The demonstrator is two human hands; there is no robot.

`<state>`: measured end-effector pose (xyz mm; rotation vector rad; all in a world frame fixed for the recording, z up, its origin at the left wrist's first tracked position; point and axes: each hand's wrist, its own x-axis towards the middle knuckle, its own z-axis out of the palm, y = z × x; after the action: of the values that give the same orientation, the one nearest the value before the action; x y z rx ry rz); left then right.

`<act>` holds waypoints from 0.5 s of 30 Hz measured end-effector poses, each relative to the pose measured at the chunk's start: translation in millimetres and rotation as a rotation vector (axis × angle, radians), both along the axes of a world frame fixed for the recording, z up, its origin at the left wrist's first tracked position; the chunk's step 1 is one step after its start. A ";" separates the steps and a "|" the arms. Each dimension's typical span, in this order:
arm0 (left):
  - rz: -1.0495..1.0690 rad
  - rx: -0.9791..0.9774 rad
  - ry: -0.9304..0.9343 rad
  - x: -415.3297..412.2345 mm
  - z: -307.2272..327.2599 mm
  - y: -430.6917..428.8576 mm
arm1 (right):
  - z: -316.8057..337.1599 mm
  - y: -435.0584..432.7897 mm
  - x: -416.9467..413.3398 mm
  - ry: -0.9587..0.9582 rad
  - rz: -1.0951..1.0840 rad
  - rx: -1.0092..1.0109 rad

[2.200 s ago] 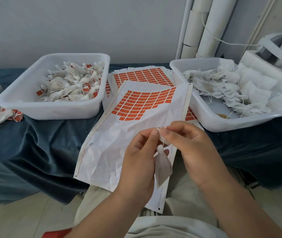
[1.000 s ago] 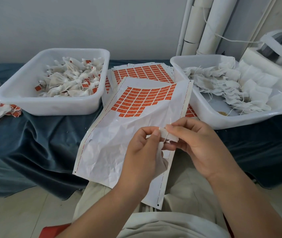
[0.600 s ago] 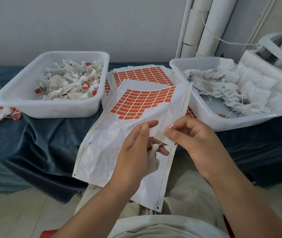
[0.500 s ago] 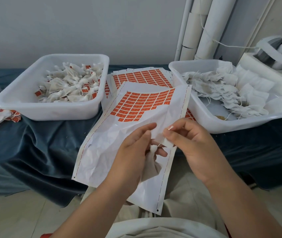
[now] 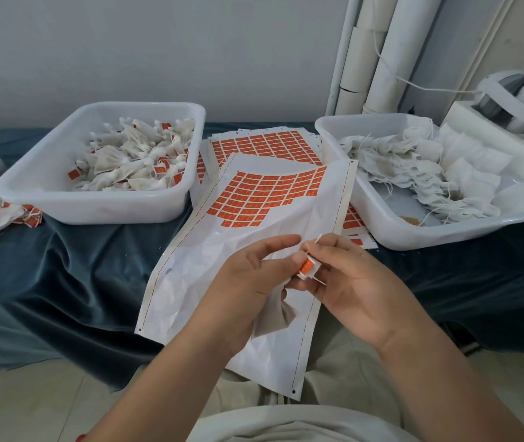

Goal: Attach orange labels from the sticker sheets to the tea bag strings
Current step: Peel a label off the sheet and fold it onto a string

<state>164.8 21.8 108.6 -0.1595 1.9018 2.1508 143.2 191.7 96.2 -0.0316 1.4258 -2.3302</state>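
Observation:
Both hands meet over a partly used sticker sheet (image 5: 209, 282) that drapes from the table onto my lap. My right hand (image 5: 356, 288) pinches an orange label (image 5: 308, 267) folded around a white string. The thumb of my left hand (image 5: 248, 279) presses on that label, and a tea bag (image 5: 275, 320) hangs below the left palm, mostly hidden by it. Rows of orange labels (image 5: 264, 196) remain on the sheet's far half.
A white tub (image 5: 94, 205) at the left holds labelled tea bags. A second white tub (image 5: 391, 224) at the right holds unlabelled bags with loose strings. More sticker sheets (image 5: 264, 145) lie between them on the dark blue cloth (image 5: 63, 275). White pipes (image 5: 369, 52) stand behind.
The label, earlier showing its white back between my fingers, is now folded over the string with its orange face out. Both hands have stayed over the sheet.

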 end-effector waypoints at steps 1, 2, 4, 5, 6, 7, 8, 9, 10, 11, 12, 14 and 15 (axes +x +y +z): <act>-0.007 -0.018 0.014 0.2 -0.8 -0.3 | -0.8 -0.6 0.0 -0.004 -0.001 -0.005; -0.020 -0.034 0.033 0.1 -1.2 -0.6 | -1.1 -1.1 0.1 -0.002 -0.005 -0.009; -0.058 -0.065 0.062 0.6 -2.2 -1.8 | -1.8 -1.4 0.6 0.034 -0.018 0.005; -0.073 -0.077 0.067 0.6 -2.7 -2.6 | -1.9 -1.2 1.2 0.070 -0.025 0.035; -0.084 -0.086 0.072 0.6 -3.0 -3.3 | -1.0 -1.6 2.2 0.109 -0.033 0.082; -0.083 -0.090 0.080 0.9 -3.2 -3.9 | -1.3 -1.7 3.1 0.144 -0.044 0.138; -0.068 -0.091 0.090 1.3 -3.0 -4.1 | -1.1 -2.3 4.2 0.169 -0.053 0.193; -0.039 -0.087 0.100 1.9 -2.9 -4.1 | -0.9 -3.0 4.7 0.194 -0.062 0.264; -0.003 -0.083 0.111 2.3 -3.2 -4.0 | -0.8 -3.6 4.8 0.225 -0.067 0.364; 0.032 -0.088 0.119 2.6 -4.1 -4.1 | -1.1 -3.7 4.9 0.276 -0.070 0.492; 0.060 -0.102 0.123 2.9 -4.9 -4.1 | 0.1 -4.6 5.4 0.347 -0.074 0.614; 0.084 -0.115 0.122 3.4 -5.4 -4.0 | 2.0 -4.9 7.2 0.500 -0.076 0.778; 0.078 -0.107 0.116 3.6 -5.4 -3.8 | 2.5 -4.3 8.1 0.561 -0.068 0.820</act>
<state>168.4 17.9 103.2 -0.1348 2.1100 2.1523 151.2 187.5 98.6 -0.4283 2.5851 -1.6657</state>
